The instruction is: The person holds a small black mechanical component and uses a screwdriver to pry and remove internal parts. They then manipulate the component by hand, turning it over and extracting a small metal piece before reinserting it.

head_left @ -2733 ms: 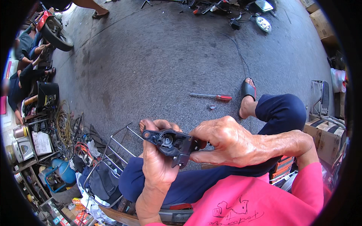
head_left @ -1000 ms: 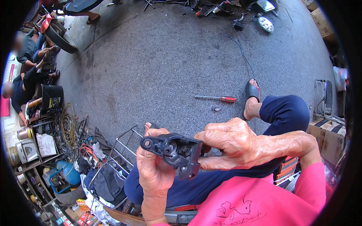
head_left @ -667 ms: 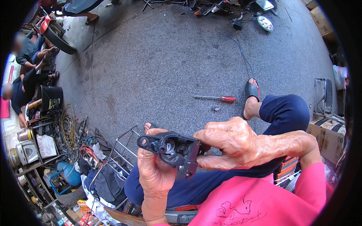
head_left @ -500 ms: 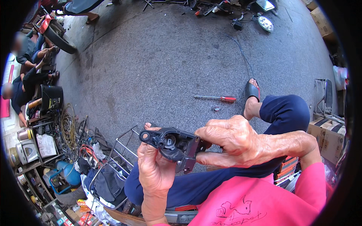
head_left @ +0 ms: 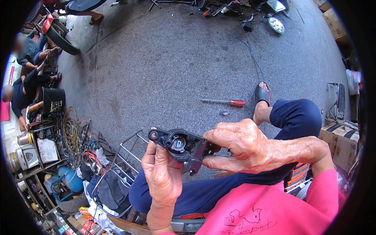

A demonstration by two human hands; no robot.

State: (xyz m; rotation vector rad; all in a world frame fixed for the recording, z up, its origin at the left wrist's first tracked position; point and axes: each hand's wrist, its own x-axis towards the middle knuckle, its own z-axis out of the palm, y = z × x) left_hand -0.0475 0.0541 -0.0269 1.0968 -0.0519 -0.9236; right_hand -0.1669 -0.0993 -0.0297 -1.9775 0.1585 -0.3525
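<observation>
A black ignition lock housing [head_left: 188, 150] is held between my two hands above my lap. It has a ring-shaped lug at its left end and a round recess with a slotted metal centre facing up. My left hand [head_left: 162, 168] grips it from below and the left, its thumb along the near side beneath the lug. My right hand [head_left: 239, 147] pinches the right end between thumb and fingers; those fingertips are partly hidden by the housing. On the ground beyond lies a screwdriver [head_left: 236, 103] with a red handle, and a small dark round piece [head_left: 225, 113] beside it.
A wire rack [head_left: 125, 156], cables [head_left: 71, 131] and a blue compressor [head_left: 70, 180] crowd the left. Two people sit at far left near a red motorcycle's wheel [head_left: 60, 37]. A round lamp [head_left: 276, 25] and loose parts lie far off. Cardboard boxes [head_left: 340, 143] stand at right.
The housing has tilted slightly, so its round recess faces up more plainly. My left hand has shifted a little with it, while the right hand has barely moved.
</observation>
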